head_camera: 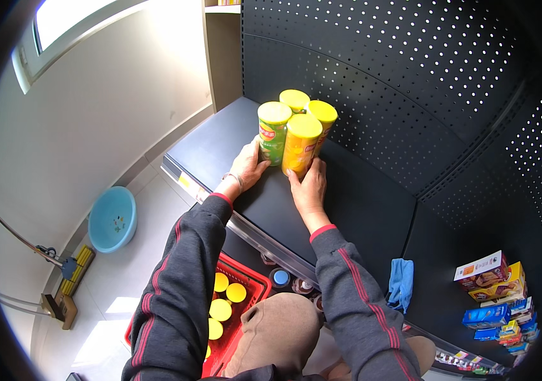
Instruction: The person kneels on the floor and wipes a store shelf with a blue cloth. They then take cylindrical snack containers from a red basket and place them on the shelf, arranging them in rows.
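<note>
Several chip canisters with yellow lids stand upright in a tight cluster on a black metal shelf (361, 205). My left hand (249, 166) is closed around the lower side of the front green canister (272, 138). My right hand (310, 185) grips the base of the front orange canister (298, 150). Behind these two stand another canister (294, 99) at the back and an orange one (324, 114) at the right, both partly hidden. A red plastic basket (252, 281) below the shelf holds more yellow-lidded canisters (220, 309), partly covered by my left sleeve.
A black perforated back panel (371, 95) rises behind the shelf. A blue cloth (400, 285) lies near the front edge, with snack boxes (490, 290) farther right. Bottles (280, 277) stand on the lower shelf. A blue basin (113, 219) and a mop (73, 269) are on the floor at left.
</note>
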`<state>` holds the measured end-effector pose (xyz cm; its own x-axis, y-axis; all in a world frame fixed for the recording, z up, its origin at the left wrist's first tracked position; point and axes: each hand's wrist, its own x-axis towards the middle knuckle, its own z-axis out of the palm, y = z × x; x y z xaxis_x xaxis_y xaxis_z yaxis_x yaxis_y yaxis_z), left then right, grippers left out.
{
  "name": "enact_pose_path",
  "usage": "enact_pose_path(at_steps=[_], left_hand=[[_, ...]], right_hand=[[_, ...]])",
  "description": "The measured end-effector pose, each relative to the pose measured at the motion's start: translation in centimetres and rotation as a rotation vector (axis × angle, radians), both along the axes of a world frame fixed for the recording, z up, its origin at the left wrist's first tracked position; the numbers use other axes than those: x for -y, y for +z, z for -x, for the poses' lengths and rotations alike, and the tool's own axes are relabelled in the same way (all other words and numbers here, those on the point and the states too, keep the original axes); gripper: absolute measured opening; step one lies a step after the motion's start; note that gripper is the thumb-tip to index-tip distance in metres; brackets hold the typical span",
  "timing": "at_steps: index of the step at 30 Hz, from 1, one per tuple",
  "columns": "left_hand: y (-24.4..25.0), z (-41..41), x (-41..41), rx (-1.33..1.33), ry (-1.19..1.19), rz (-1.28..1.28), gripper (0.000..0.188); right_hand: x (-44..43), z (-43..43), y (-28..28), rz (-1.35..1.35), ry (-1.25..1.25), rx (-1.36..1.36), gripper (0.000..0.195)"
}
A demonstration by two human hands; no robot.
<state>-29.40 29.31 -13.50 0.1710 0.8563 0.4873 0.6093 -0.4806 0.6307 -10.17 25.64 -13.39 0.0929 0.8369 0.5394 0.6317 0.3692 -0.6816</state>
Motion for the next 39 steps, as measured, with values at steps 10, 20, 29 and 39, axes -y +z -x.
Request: enact_pose_path(at_steps=[10,20,29,39], left_hand=[[0.6,-0.4,0.4,-0.064,0.026,0.071,0.069],[1.1,-0.7,0.8,-0.065,0.063,0.077,0.057],[0.3,-0.4,0.3,-0.050,0.078,0.056,0.089],[0.0,-0.6,0.0,-0.102,0.104,0.076,0.100]], right_hand=[[-0.1,0.0,-0.3,0.006,-0.025,0.010,0.059],[-0.1,0.1,-0.4,-0.001,-0.031,-0.007,0.060],[0.7,-0.3,-0.7,0.011,-0.033,0.014,0.074],[6.1,-4.8,-0.9,0.054,0.007,0.131,0.072]])
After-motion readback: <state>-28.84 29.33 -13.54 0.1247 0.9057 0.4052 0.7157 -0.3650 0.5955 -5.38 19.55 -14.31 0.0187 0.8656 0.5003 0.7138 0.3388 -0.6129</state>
